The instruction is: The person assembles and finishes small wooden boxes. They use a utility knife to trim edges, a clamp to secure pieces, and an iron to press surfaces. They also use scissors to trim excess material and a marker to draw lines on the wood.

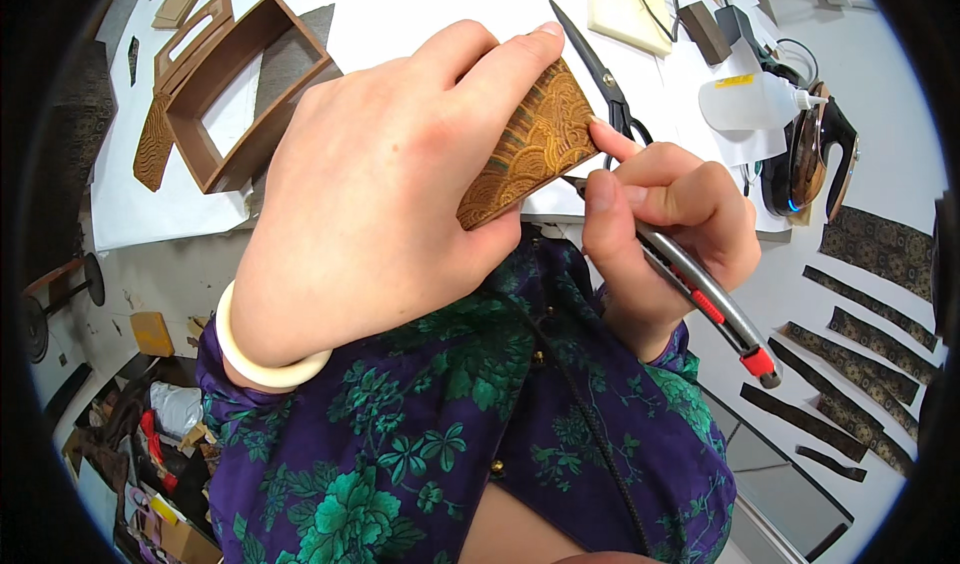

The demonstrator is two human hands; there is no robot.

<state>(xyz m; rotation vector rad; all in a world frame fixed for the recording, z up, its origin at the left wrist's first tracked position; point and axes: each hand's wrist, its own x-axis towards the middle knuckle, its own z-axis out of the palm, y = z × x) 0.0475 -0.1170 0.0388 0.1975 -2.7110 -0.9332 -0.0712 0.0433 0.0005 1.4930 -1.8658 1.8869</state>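
My left hand (400, 154) grips a small flat panel (535, 149) covered in gold and brown patterned fabric, its thumb below and fingers over the top. A cream bangle circles that wrist. In my right hand (680, 209) is a grey utility knife (700, 289) with red parts, its tip close to the panel's lower right edge. One right fingertip touches the panel's right corner. Whether the blade meets the fabric I cannot tell. Just behind the panel, black-handled scissors (605, 79) lie on the white table, partly hidden by my right hand.
An open brown wooden box frame (215, 154) stands at the left, beside smaller wooden frames (190, 44). At the right are a white squeeze bottle (750, 101), an iron-like tool (815, 159) and dark patterned fabric strips (860, 354). A cream block (625, 9) lies at the back.
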